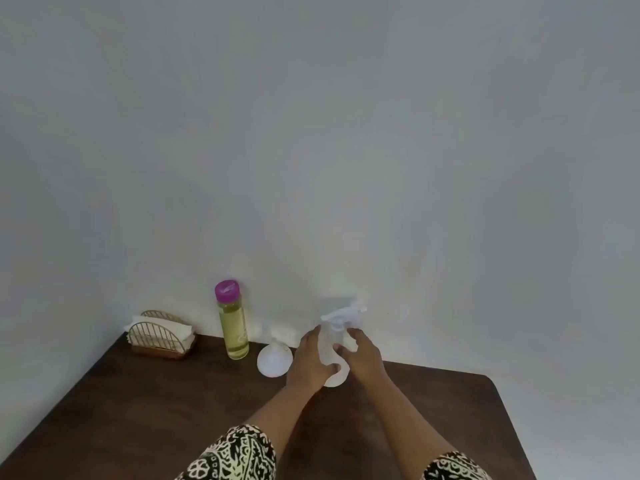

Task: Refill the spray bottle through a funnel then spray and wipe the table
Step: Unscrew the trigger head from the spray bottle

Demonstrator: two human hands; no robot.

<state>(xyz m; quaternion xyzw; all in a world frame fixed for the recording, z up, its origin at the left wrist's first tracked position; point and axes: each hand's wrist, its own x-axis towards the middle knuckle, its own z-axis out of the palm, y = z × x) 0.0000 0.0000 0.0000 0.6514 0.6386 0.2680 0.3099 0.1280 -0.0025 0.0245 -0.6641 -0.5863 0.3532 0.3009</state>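
A white spray bottle [335,344] with its trigger head on stands upright on the dark wooden table [166,417] near the wall. My left hand [308,362] holds its body from the left, fingers curled around it. My right hand [363,355] grips it from the right, just below the trigger head. A white funnel [274,360] lies wide end down on the table just left of my left hand. Further left stands a clear bottle [233,327] of yellow liquid with a purple cap.
A wire napkin holder [161,336] with white cloths sits at the table's back left corner. A plain pale wall [346,168] runs right behind the objects. The table's right edge and rounded corner [491,381] lie right of my hands.
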